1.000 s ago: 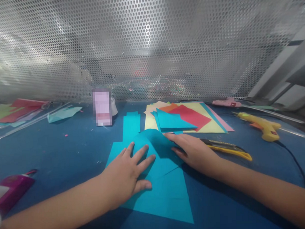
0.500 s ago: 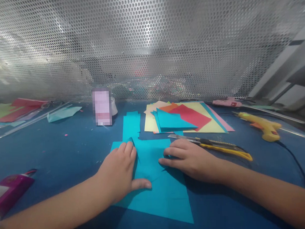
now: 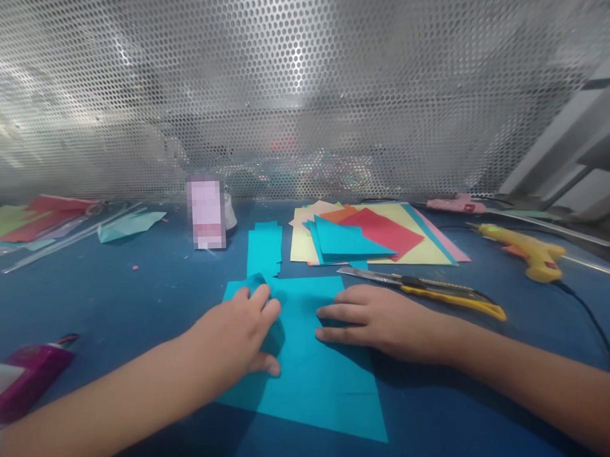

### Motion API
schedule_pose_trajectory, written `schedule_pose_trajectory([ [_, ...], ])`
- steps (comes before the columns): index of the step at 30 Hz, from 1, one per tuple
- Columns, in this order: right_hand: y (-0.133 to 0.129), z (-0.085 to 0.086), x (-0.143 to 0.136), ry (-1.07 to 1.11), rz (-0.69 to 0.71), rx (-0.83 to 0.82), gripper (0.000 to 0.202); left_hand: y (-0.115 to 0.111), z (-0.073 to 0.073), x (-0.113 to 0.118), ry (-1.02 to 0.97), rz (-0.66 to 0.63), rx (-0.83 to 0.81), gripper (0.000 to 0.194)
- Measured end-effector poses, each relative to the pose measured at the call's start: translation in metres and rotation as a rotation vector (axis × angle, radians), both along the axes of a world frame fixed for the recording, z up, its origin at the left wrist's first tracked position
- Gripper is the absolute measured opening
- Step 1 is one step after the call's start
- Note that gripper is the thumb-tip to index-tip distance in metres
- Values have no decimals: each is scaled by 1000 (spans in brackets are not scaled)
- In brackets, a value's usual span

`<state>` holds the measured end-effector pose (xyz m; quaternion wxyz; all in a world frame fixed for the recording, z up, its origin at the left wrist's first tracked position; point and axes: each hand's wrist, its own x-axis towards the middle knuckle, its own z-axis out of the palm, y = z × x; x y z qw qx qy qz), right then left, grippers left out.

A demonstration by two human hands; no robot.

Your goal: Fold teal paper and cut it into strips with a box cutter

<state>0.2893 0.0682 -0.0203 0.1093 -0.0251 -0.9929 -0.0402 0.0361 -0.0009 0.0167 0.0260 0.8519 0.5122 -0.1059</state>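
Observation:
A bright blue sheet of paper point(image 3: 330, 387) lies on the table in front of me. My left hand point(image 3: 243, 327) is over its left side, fingers curled, thumb bent beneath. A small darker blue paper piece point(image 3: 255, 281) sticks up behind those fingers, apparently gripped by them; its lower part is hidden. My right hand point(image 3: 373, 319) rests on the sheet's right edge, fingers stretched out and slightly apart, holding nothing. Just beyond that hand lies a yellow and black box cutter point(image 3: 437, 290), its blade out. Narrow blue paper strips point(image 3: 264, 248) lie past the sheet's far edge.
Coloured papers point(image 3: 435, 240) are stacked at the back, with a folded blue piece point(image 3: 343, 240) on top. A yellow glue gun point(image 3: 523, 247) and a pink one point(image 3: 457, 204) lie right. A pixelated box-like object point(image 3: 207, 212) stands back left; a magenta item point(image 3: 30, 381) lies near left.
My left hand has turned and lifted slightly, its thumb drawing back left, and the small blue piece has tilted left. The right hand stays nearly in place, fingers a little straighter.

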Motion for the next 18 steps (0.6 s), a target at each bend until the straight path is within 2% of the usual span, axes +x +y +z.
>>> schedule_pose_trajectory([
  [4, 1, 0, 0, 7, 22, 11, 39, 1, 8, 12, 128, 89, -96, 58],
  [10, 0, -1, -1, 9, 20, 16, 39, 1, 13, 16, 197, 52, -120, 80],
  [18, 1, -1, -1, 19, 26, 5, 39, 1, 12, 14, 205, 40, -148, 77],
])
